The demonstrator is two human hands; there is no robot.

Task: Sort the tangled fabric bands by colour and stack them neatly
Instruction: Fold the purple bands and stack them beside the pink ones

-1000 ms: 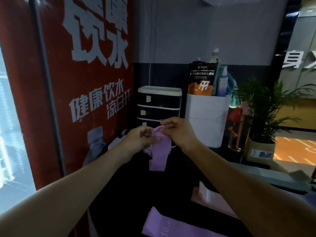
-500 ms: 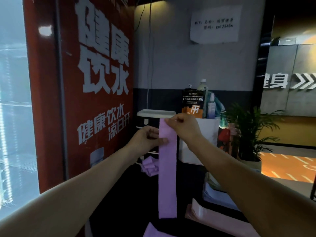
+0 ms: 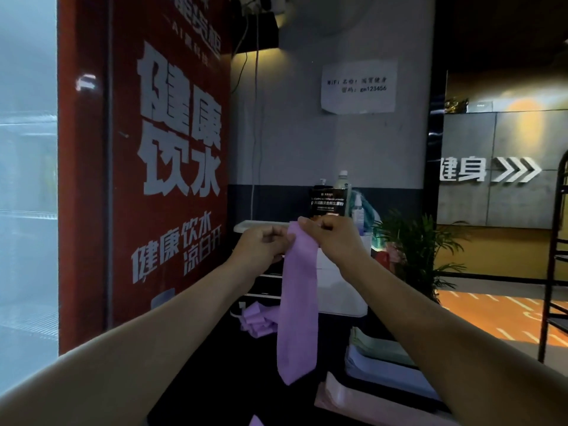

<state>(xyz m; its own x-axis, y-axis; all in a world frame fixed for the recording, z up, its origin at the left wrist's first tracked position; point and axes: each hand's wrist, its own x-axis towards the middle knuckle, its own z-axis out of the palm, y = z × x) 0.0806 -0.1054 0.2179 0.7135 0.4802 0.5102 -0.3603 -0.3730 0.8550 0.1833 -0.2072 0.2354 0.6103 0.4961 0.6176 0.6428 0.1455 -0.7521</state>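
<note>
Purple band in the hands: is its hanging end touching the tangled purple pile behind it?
Cannot tell. In the head view the purple band hangs from both hands, overlapping the tangled purple pile in the image; depth between them is unclear.

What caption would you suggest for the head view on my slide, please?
Both hands, left and right, pinch the top of a purple fabric band hanging straight above sorted stacks.

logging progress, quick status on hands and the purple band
Left hand and right hand both pinch top of purple band. Band hangs straight, untangled. Purple pile behind it. Nothing in the way.
</note>
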